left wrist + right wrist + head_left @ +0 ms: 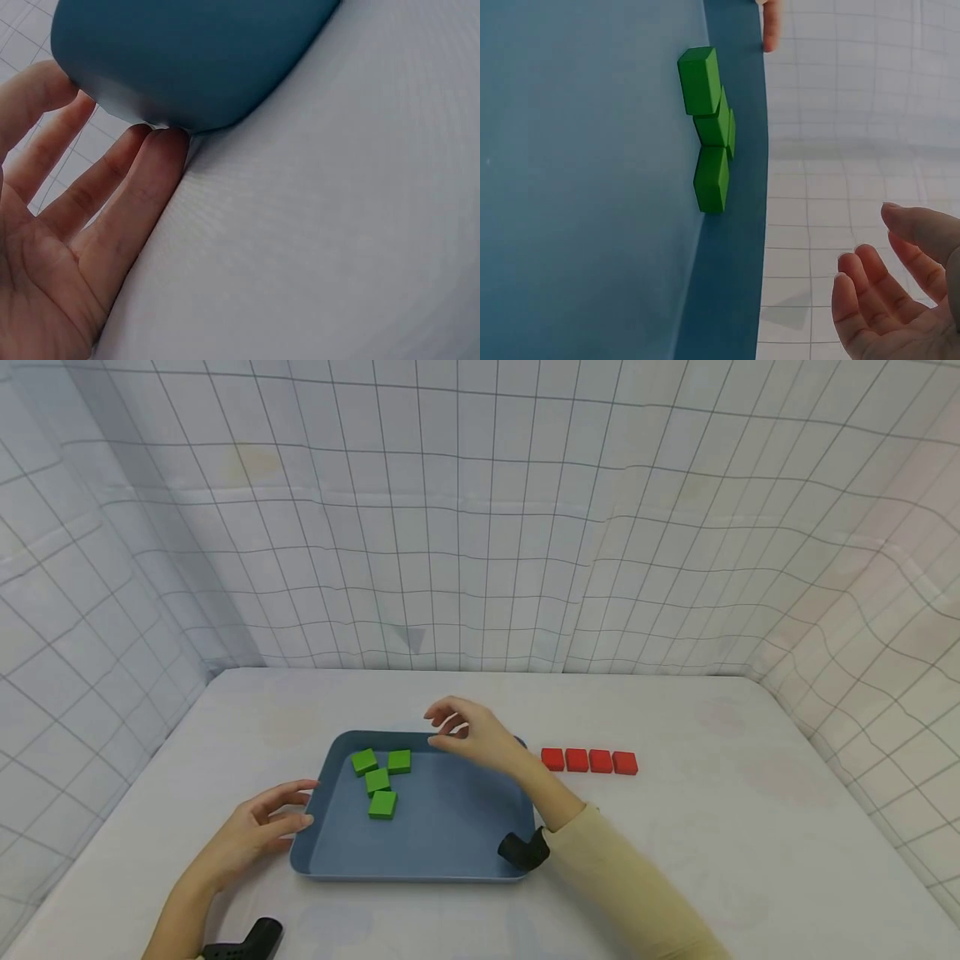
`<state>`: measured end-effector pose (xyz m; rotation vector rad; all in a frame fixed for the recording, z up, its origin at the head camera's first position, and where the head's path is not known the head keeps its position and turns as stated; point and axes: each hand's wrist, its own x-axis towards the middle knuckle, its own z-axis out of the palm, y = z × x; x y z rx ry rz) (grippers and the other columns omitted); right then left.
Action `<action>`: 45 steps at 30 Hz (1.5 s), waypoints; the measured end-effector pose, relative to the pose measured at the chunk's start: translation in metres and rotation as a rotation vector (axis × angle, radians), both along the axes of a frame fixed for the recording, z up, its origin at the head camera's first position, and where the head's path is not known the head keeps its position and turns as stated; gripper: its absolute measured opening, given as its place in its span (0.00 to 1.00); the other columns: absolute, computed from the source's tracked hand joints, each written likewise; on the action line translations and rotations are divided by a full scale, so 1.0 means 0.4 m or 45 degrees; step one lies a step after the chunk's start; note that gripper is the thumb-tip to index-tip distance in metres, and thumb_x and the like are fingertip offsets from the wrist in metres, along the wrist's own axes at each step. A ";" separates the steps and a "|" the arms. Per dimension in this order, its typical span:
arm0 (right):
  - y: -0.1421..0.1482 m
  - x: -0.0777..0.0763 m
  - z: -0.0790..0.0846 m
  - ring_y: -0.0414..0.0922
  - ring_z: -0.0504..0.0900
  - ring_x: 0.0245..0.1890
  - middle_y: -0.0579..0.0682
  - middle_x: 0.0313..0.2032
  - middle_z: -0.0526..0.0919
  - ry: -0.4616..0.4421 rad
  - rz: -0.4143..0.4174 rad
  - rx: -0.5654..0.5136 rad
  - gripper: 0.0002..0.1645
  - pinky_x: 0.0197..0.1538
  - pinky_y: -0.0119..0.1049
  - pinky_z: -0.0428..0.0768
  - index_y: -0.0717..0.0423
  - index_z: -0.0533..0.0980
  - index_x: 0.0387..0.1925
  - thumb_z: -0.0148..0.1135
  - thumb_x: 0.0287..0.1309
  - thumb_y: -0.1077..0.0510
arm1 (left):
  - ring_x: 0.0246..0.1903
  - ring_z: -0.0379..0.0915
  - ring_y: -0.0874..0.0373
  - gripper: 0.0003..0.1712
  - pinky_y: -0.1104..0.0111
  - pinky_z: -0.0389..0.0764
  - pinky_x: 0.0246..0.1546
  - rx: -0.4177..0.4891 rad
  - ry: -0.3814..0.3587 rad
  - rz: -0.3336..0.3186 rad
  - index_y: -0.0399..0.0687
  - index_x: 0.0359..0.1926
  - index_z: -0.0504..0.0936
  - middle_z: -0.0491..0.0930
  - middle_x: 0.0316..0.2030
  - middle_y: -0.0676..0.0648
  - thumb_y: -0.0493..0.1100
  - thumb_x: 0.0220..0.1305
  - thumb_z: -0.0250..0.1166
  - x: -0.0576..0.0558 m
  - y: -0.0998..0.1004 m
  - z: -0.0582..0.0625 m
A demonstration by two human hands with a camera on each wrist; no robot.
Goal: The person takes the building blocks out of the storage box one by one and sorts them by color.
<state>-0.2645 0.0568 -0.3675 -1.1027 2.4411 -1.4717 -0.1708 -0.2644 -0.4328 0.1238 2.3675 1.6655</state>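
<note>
A shallow blue tray (pixel 457 827) lies on the table with several green blocks (pixel 382 805) in its left part, close together. My left hand (pixel 262 823) is at the tray's left side. In the left wrist view its fingertips (pixel 166 142) touch the tray's outer wall (pixel 187 67). Over the tray's back right part hovers my right hand (pixel 476 735), fingers loosely bent, holding nothing. From the right wrist, that hand (pixel 900 300) appears apart from the green blocks (pixel 712 180). Several red blocks (pixel 588 761) stand in a row just right of the tray.
White table (pixel 720 827) surface surrounds the tray. A white grid-patterned curtain (pixel 480 527) hangs behind the table and along both sides. Each wrist bears a black device, the right one (pixel 523 850) over the tray's front right corner.
</note>
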 end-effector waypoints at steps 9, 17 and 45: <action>-0.049 -0.013 -0.039 0.50 0.77 0.41 0.61 0.44 0.75 0.018 0.052 0.115 0.21 0.40 0.28 0.74 0.65 0.70 0.51 0.60 0.55 0.65 | 0.46 0.72 0.59 0.31 0.58 0.77 0.42 0.004 -0.011 0.001 0.39 0.65 0.60 0.63 0.56 0.34 0.44 0.64 0.58 -0.001 0.000 -0.002; -0.088 -0.012 -0.073 0.50 0.76 0.43 0.57 0.49 0.74 0.053 0.060 0.216 0.22 0.40 0.26 0.74 0.63 0.70 0.52 0.60 0.56 0.65 | 0.44 0.73 0.65 0.31 0.57 0.76 0.42 0.024 -0.010 0.001 0.39 0.65 0.60 0.64 0.55 0.35 0.43 0.64 0.58 -0.001 0.000 0.000; -0.115 -0.013 -0.124 0.41 0.72 0.43 0.51 0.49 0.70 0.205 0.030 0.617 0.29 0.46 0.28 0.70 0.55 0.67 0.60 0.62 0.56 0.57 | 0.43 0.73 0.67 0.31 0.59 0.77 0.41 0.009 -0.004 0.015 0.39 0.64 0.60 0.64 0.55 0.34 0.43 0.63 0.58 -0.003 0.001 -0.004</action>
